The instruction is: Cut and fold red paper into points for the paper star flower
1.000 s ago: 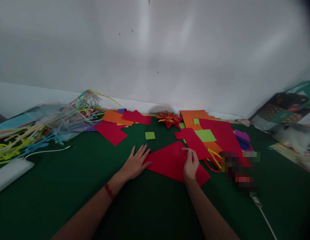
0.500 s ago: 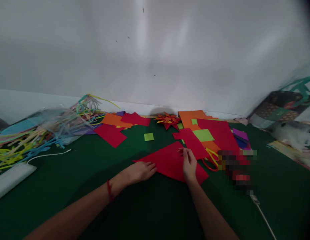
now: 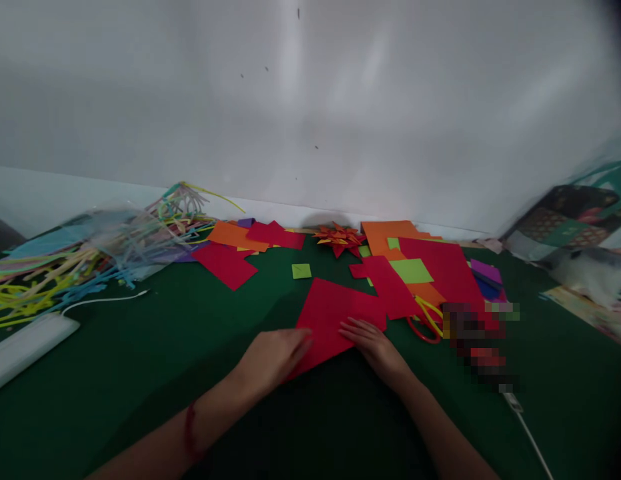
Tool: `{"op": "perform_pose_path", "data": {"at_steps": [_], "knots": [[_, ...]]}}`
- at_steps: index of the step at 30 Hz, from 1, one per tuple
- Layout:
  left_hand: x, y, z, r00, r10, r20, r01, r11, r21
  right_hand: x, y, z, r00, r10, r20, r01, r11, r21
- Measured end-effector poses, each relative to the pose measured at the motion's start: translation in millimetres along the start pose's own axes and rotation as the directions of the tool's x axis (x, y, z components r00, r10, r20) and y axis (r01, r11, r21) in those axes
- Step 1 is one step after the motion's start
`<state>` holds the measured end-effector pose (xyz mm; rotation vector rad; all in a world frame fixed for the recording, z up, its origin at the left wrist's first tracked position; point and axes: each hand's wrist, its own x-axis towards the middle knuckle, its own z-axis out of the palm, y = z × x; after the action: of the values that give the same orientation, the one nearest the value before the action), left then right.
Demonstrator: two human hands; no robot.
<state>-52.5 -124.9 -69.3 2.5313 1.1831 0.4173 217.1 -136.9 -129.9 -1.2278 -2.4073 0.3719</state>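
Note:
A red sheet of paper point(image 3: 335, 310) lies on the green table in front of me, its near edge angled toward me. At its left side my left hand point(image 3: 275, 357) has its fingers closed on the near left edge, slightly blurred. My right hand point(image 3: 373, 343) rests flat on the right part of the sheet, fingers stretched out. Just beyond the sheet sits a small light-green square point(image 3: 301, 271). A narrower red piece of paper point(image 3: 390, 288) lies right beside the sheet's right corner.
Yellow-and-red-handled scissors point(image 3: 426, 323) and a pixelated object point(image 3: 477, 347) with a cord are at right. A red-orange paper flower point(image 3: 339, 239) stands by the wall. Coloured pipe cleaners point(image 3: 90, 267) and a white power strip point(image 3: 33, 347) lie left; a bag point(image 3: 565, 213) is far right.
The red sheet has been turned and now lies closer to me. My left hand has shifted along its edge; my right hand has gone from a pinched pose to lying flat on it.

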Motion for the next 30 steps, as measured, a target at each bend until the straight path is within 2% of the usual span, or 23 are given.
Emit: {"op": "perform_pose_path", "data": {"at_steps": [2, 4, 6, 9, 12, 17, 23, 30], "knots": [[3, -14, -5.4, 0.979, -0.2, -0.046, 0.195, 0.976, -0.097, 0, 0, -1, 0.999, 0.011, -0.03, -0.009, 0.997, 0.072], [5, -32, -7.1, 0.958, -0.28, -0.063, 0.264, 0.947, -0.183, 0, -2, -3, 0.997, 0.038, -0.062, -0.029, 0.989, 0.144], [6, -46, -4.4, 0.981, -0.169, -0.096, 0.151, 0.974, -0.166, 1, -5, -3, 0.996, 0.059, -0.069, -0.044, 0.978, 0.205], [5, -53, 4.9, 0.999, 0.039, -0.017, -0.041, 0.986, -0.161, 2, -6, -3, 0.996, 0.075, -0.051, -0.059, 0.965, 0.257], [6, -48, 14.7, 0.992, 0.128, 0.021, -0.122, 0.976, -0.179, 2, -6, -3, 0.997, 0.078, -0.029, -0.068, 0.962, 0.265], [18, -47, 27.8, 0.963, 0.268, -0.009, -0.266, 0.948, -0.177, 2, -7, -3, 0.999, 0.042, 0.001, -0.041, 0.972, 0.229], [23, -55, 32.7, 0.952, 0.304, -0.027, -0.305, 0.942, -0.141, -1, -1, -6, 0.998, 0.062, -0.021, -0.06, 0.993, 0.099], [24, -67, 31.6, 0.948, 0.306, 0.084, -0.305, 0.952, -0.016, -9, 25, -7, 0.988, 0.067, -0.142, -0.079, 0.994, -0.08]]}}
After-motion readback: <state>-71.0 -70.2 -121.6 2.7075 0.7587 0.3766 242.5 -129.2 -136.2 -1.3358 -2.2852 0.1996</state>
